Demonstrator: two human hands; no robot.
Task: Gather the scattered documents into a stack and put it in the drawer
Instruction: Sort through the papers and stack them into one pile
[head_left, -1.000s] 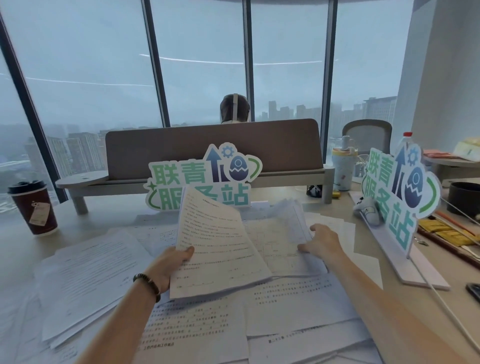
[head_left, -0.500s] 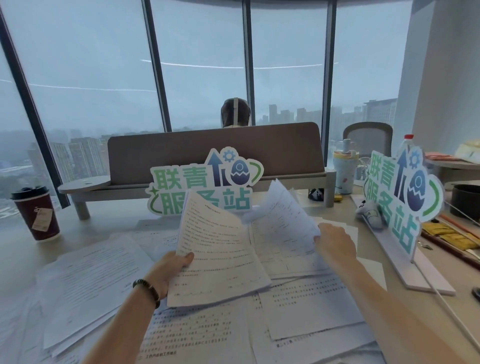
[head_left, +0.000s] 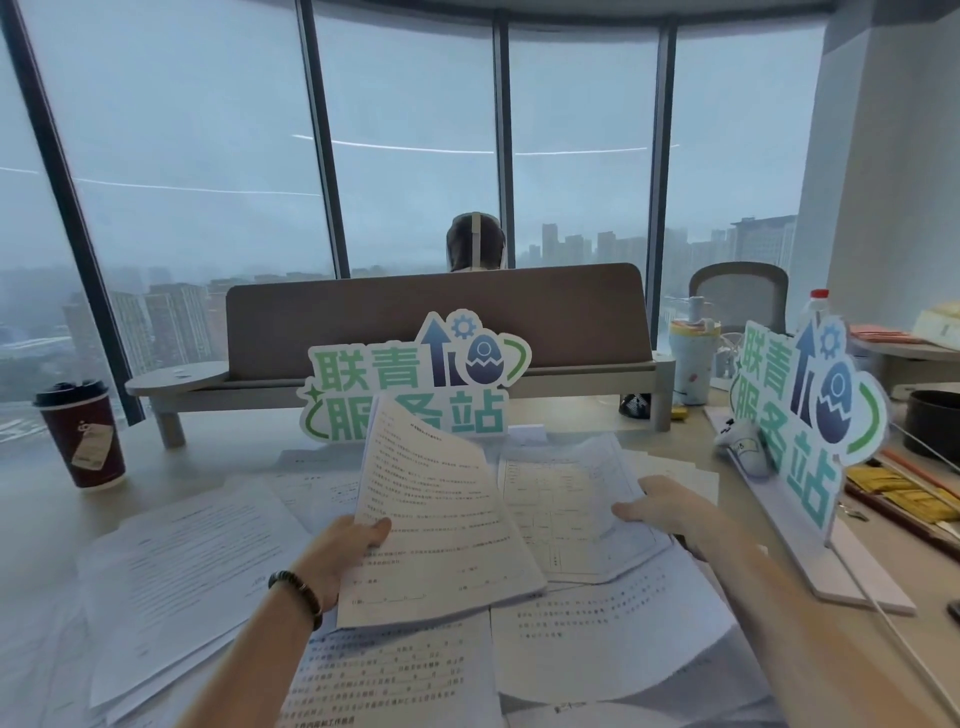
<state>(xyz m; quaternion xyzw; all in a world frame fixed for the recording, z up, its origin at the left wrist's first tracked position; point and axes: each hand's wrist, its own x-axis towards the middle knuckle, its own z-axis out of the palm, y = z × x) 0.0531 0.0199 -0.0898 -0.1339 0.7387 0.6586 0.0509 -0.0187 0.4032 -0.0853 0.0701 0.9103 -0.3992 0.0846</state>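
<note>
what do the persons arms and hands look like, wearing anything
Both forearms are bare, with no sleeves in view. The left hand has a bracelet of dark round beads at the wrist. The right hand shows no glove, ring, watch or band.

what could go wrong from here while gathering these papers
1. The left hand pinches the raised stack by one edge only, so its curling sheets might slip or fan out.
2. The coffee cup stands near the loose sheets on the left; a sweeping arm could tip it.
3. The right hand holds thin pages that may crease if pulled fast.
</note>
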